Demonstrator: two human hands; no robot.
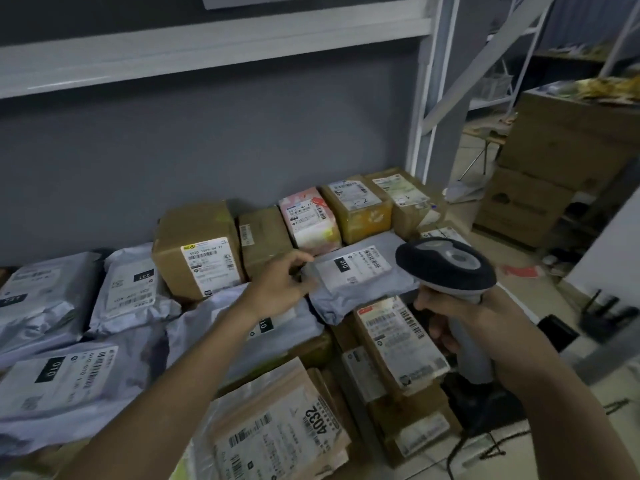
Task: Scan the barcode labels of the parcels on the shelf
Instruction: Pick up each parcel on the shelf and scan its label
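the grey bag (360, 289) lies on top of other parcels toward the right of the shelf (214, 39), its white label (353, 268) face up with the barcode near the label's far right end. the label's long axis runs left to right, rising a little to the right. the left hand (277, 289) reaches the bag's left edge, thumb and fingertips curled at it as if pinching the plastic, though the contact itself is too blurred to be sure. the right hand (453, 323) is wrapped round the handle of the scanner (446, 268), whose dark head sits just right of the label and nearly over its corner, so this hand is the nearer one to the barcode. judging from that, the head likely needs only to tip left and down onto the code. behind the bag a row of boxes (197, 247) stands against the wall; more grey bags (48, 299) lie to the left, and labelled brown envelopes (277, 427) and boxes in front.
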